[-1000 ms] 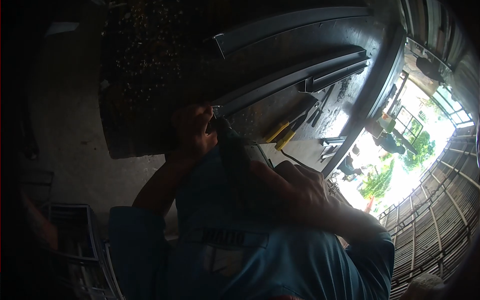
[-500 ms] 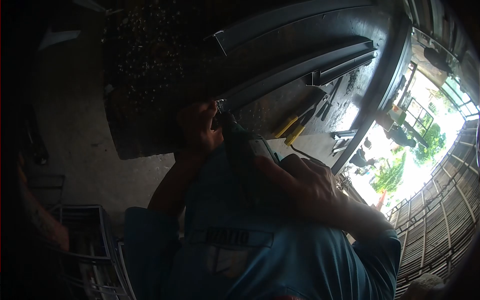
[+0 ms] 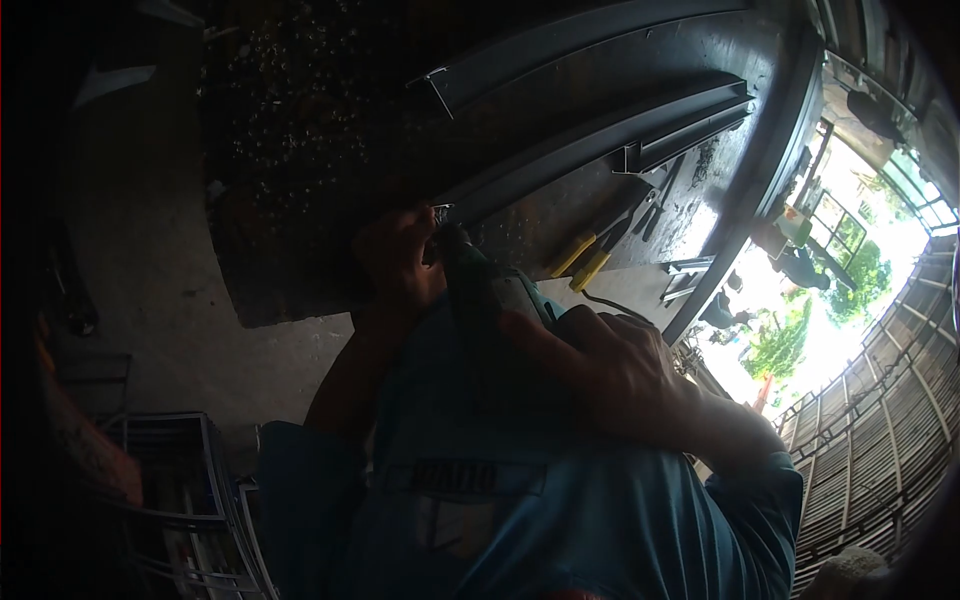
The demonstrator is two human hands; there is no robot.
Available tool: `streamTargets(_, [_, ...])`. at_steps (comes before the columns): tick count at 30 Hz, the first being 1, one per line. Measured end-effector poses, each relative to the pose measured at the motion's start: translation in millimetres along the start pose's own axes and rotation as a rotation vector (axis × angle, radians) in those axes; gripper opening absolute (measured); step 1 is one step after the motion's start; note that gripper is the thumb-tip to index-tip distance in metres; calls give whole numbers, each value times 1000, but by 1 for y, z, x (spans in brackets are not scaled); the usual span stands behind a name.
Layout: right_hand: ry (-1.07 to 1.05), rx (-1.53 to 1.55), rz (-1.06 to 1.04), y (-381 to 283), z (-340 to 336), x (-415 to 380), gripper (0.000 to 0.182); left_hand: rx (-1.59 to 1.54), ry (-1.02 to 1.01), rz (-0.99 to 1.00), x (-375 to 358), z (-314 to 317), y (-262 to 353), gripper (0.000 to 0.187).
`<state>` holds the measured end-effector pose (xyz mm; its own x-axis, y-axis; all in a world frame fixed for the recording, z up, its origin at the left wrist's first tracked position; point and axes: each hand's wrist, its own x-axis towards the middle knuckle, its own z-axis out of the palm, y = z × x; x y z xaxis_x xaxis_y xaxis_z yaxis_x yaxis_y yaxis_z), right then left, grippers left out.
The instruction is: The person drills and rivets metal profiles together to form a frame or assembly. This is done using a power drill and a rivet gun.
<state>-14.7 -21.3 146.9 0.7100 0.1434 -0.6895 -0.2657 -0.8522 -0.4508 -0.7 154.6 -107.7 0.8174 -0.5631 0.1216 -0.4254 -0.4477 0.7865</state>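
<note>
A dark teal power drill (image 3: 478,285) is in my right hand (image 3: 625,370), whose fingers wrap round its body. Its nose points away from me at the near end of a long dark metal channel (image 3: 600,145) on the workbench. My left hand (image 3: 400,255) is closed at that same end, just left of the drill's nose. Its fingers seem to grip the metal channel, though deep shadow hides part of them. Yellow-handled snips (image 3: 585,262) lie on the bench to the right of the drill.
Another metal channel (image 3: 560,45) lies farther back on the dark workbench (image 3: 290,270). Shiny metal chips (image 3: 300,120) are scattered at the left. A metal frame rack (image 3: 180,470) stands at lower left. People (image 3: 795,262) are visible in the bright opening at right.
The view has shifted very slightly. Both hands and the drill keep nearly the same place at the end of the metal channel.
</note>
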Motion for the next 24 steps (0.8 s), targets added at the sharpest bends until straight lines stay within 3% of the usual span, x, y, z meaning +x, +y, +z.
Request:
streamTargets(4, [-59, 58, 38, -4, -15, 5, 74, 23, -35, -33, 1, -4, 5, 57])
streamTargets(7, [-43, 236, 201, 0, -22, 8, 77, -17, -75, -54, 0, -3, 4, 58])
streamTargets(13, [61, 438, 230, 10, -26, 13, 80, 41, -108, -74, -5, -1, 3, 56])
streamTargets(18, [123, 554, 388, 10, -21, 2, 80, 62, -96, -26, -3, -1, 4, 51])
streamTargets(24, [299, 498, 252, 13, 1, -24, 78, 94, -86, 0, 1, -4, 9, 48])
